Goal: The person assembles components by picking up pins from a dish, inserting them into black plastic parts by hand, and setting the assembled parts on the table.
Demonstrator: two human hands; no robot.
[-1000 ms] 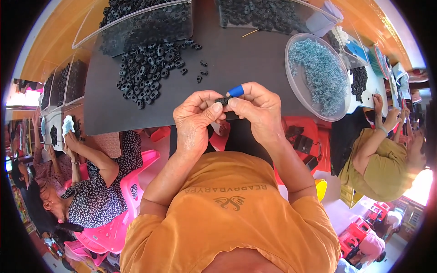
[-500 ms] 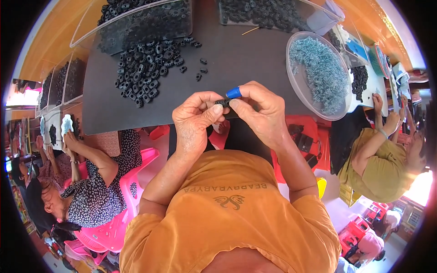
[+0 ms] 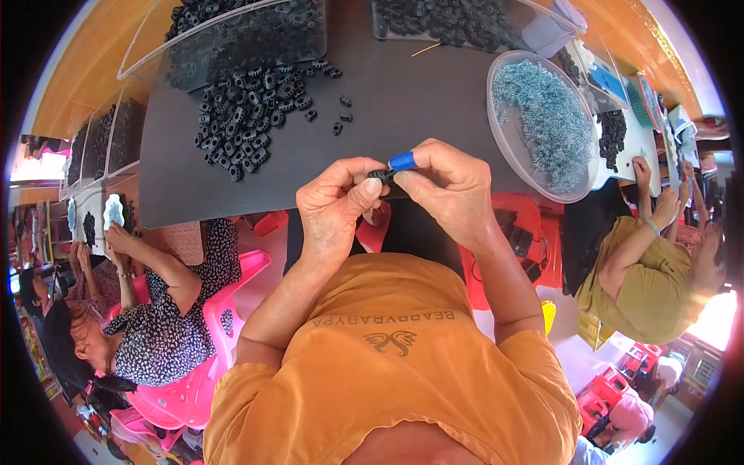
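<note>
Just above the table's near edge, my left hand (image 3: pixel 329 205) pinches a small black plastic part (image 3: pixel 377 175) between thumb and fingers. My right hand (image 3: pixel 453 190) is closed at the part's right end, its thumb and forefinger pressed together there. A blue finger cover (image 3: pixel 402 161) sits on the right forefinger. Whether a second tiny piece is between the right fingertips is hidden. Beyond my left hand lies a heap of similar black parts (image 3: pixel 244 116), with a few loose ones (image 3: pixel 345 118) to its right.
A round clear tub (image 3: pixel 505 167) of pale blue, coil-like small pieces (image 3: pixel 546 116) stands at the right. Clear bins (image 3: pixel 310 62) of black parts line the dark table's (image 3: pixel 418 93) far side. A thin stick (image 3: pixel 425 50) lies there. People sit at both sides.
Both hands stay on the black part. The right hand has shifted very slightly right, and its blue-covered forefinger has tilted a little.
</note>
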